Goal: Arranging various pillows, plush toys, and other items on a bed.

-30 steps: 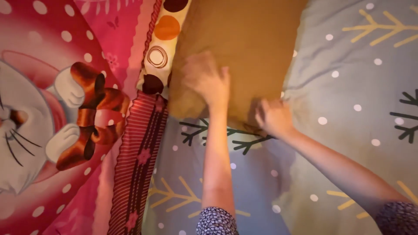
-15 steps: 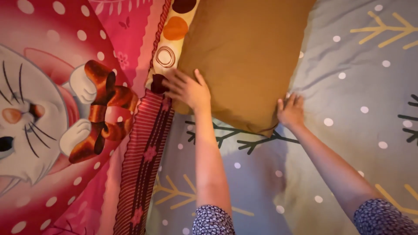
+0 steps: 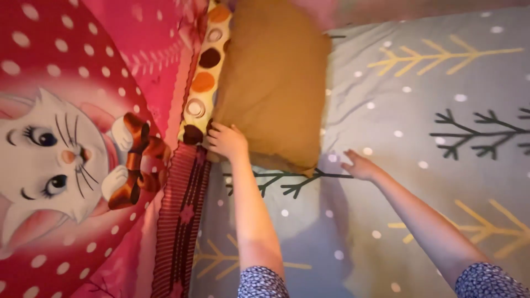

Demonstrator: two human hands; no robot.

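Pillow (image 3: 273, 83): plain mustard-brown on the top face; the side strip (image 3: 203, 94) along its left edge is cream with brown, orange and ringed circles. Bedsheet (image 3: 419, 182): grey-blue with white dots plus branch motifs in yellow and black. Blanket (image 3: 72, 165): pink-red with white polka dots, a white cartoon cat with a brown-orange bow, and a maroon striped border (image 3: 179, 221) with small pink flowers; both sleeves (image 3: 262, 282) are dark with a fine white print.

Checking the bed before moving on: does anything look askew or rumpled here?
The brown pillow lies slightly tilted, overlapping the spotted pillow beneath. The grey sheet is creased beside it. Left hand rests on the pillow's corner; right hand lies flat on the sheet.
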